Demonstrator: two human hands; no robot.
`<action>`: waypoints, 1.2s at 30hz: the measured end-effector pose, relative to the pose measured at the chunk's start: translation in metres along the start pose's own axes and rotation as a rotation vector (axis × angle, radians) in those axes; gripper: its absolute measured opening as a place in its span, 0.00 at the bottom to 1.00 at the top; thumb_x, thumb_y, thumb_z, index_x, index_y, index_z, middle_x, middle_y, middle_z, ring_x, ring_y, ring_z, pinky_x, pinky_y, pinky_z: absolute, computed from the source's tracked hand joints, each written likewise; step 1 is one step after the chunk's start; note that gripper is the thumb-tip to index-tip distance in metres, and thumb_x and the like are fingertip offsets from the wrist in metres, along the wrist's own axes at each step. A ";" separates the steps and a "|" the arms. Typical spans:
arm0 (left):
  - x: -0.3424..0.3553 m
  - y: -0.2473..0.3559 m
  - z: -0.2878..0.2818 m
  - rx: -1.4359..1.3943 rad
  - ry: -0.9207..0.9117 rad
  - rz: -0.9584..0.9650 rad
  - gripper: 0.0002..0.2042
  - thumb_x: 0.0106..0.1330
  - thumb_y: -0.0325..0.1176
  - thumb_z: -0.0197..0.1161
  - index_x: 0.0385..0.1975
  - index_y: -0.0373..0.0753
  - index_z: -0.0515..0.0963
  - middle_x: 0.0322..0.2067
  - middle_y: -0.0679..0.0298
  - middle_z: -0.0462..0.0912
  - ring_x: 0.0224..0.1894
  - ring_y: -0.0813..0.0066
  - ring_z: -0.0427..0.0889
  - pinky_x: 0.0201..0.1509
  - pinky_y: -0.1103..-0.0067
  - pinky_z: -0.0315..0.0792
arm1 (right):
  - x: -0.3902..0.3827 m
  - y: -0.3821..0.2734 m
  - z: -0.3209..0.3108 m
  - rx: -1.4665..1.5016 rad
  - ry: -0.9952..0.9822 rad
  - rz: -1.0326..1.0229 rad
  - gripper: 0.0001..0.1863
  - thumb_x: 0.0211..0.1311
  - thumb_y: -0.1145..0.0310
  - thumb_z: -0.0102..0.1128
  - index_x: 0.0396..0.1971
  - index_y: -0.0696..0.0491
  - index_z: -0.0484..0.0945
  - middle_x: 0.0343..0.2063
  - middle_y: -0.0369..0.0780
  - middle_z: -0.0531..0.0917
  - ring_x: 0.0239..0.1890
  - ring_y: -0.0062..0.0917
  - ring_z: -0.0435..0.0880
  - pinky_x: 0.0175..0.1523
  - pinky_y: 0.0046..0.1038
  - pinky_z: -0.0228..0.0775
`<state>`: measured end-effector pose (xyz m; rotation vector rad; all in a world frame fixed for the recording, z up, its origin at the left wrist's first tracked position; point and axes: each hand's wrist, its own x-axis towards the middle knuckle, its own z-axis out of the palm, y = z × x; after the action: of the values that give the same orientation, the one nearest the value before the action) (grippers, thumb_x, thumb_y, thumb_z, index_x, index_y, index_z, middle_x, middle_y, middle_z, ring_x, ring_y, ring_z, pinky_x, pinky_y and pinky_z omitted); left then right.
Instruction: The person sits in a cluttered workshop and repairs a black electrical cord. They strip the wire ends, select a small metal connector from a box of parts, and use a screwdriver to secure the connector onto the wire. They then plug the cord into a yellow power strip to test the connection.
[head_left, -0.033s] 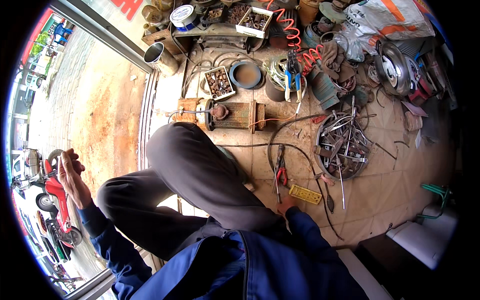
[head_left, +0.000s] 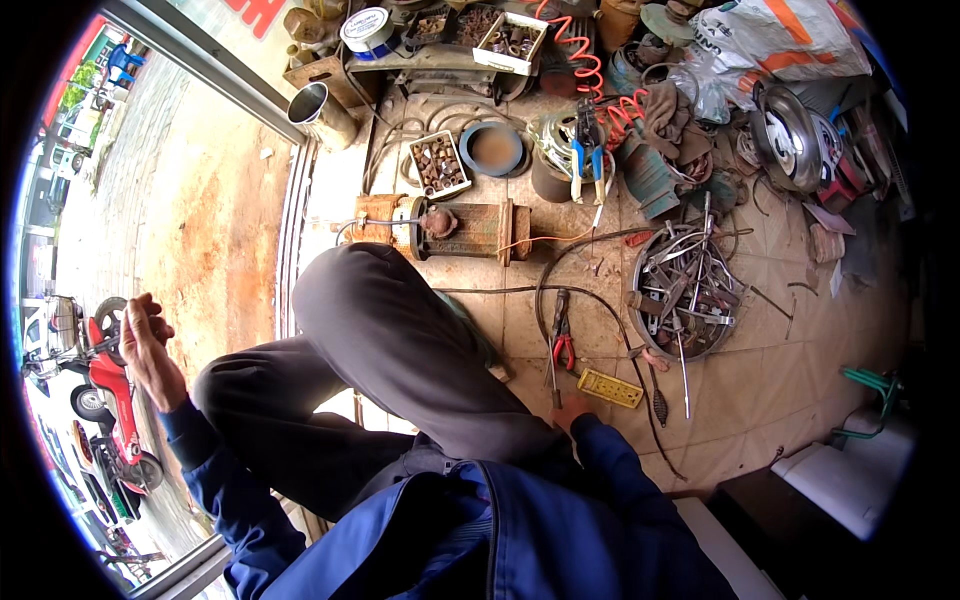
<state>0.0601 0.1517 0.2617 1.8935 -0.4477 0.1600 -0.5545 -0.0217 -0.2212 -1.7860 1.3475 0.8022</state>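
Head view: bare left hand [head_left: 150, 352] raised at far left; bare right hand [head_left: 573, 408] low at the tiled floor [head_left: 740, 400]; the two well apart.
Left: fingers loosely curled, nothing seen in them. Right: fingers partly hidden, grip cannot be told; at the handle end of a slim metal-shafted tool [head_left: 556, 398], just beside a yellow rectangular block with holes [head_left: 611, 389]. Red-handled pliers [head_left: 564, 338] lie beside the tool's shaft; farther right, a round dark basin [head_left: 692, 356] heaped with metal tools. Beyond the knee: a rusty cylindrical motor [head_left: 480, 232], lying on its side.
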 end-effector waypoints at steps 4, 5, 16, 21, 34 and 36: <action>-0.011 -0.016 0.012 0.153 -0.134 -0.035 0.19 0.78 0.46 0.53 0.42 0.34 0.79 0.32 0.69 0.78 0.27 0.86 0.67 0.32 0.85 0.64 | -0.005 -0.019 -0.015 -0.120 -0.050 -0.104 0.28 0.56 0.50 0.64 0.48 0.56 0.80 0.46 0.56 0.83 0.51 0.51 0.82 0.57 0.47 0.75; -0.012 -0.015 0.018 0.158 -0.140 -0.026 0.19 0.78 0.46 0.53 0.41 0.34 0.79 0.31 0.69 0.77 0.28 0.86 0.67 0.33 0.85 0.64 | -0.002 -0.025 -0.017 -0.127 -0.024 -0.177 0.27 0.56 0.50 0.64 0.49 0.56 0.80 0.45 0.56 0.83 0.50 0.51 0.83 0.56 0.47 0.75; -0.013 -0.027 0.005 0.399 -0.238 -0.097 0.13 0.76 0.40 0.58 0.43 0.34 0.80 0.35 0.69 0.79 0.37 0.82 0.73 0.46 0.81 0.69 | 0.054 -0.189 -0.149 0.285 0.239 -0.477 0.14 0.60 0.61 0.65 0.28 0.59 0.81 0.23 0.48 0.84 0.25 0.36 0.85 0.32 0.36 0.76; -0.008 -0.036 0.000 0.378 -0.255 -0.136 0.12 0.76 0.37 0.59 0.45 0.33 0.80 0.37 0.67 0.79 0.39 0.80 0.74 0.47 0.81 0.70 | 0.063 -0.264 -0.218 1.305 0.099 -0.157 0.22 0.64 0.49 0.67 0.33 0.55 0.76 0.20 0.35 0.78 0.19 0.21 0.79 0.25 0.24 0.73; -0.012 -0.035 0.005 0.394 -0.224 -0.169 0.12 0.75 0.36 0.58 0.45 0.32 0.78 0.38 0.66 0.78 0.40 0.79 0.72 0.50 0.81 0.67 | 0.095 -0.206 -0.250 1.499 0.395 0.060 0.05 0.66 0.69 0.59 0.31 0.52 0.76 0.19 0.35 0.78 0.15 0.22 0.75 0.19 0.27 0.71; -0.009 -0.039 0.001 0.398 -0.247 -0.146 0.12 0.75 0.36 0.59 0.47 0.34 0.79 0.39 0.68 0.78 0.39 0.81 0.72 0.49 0.81 0.68 | 0.108 -0.167 -0.257 1.541 0.520 0.133 0.04 0.68 0.68 0.57 0.35 0.52 0.75 0.21 0.37 0.78 0.15 0.24 0.76 0.19 0.28 0.71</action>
<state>0.0663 0.1644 0.2236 2.3424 -0.4659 -0.0913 -0.3547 -0.2660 -0.1438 -0.6096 1.6356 -0.6666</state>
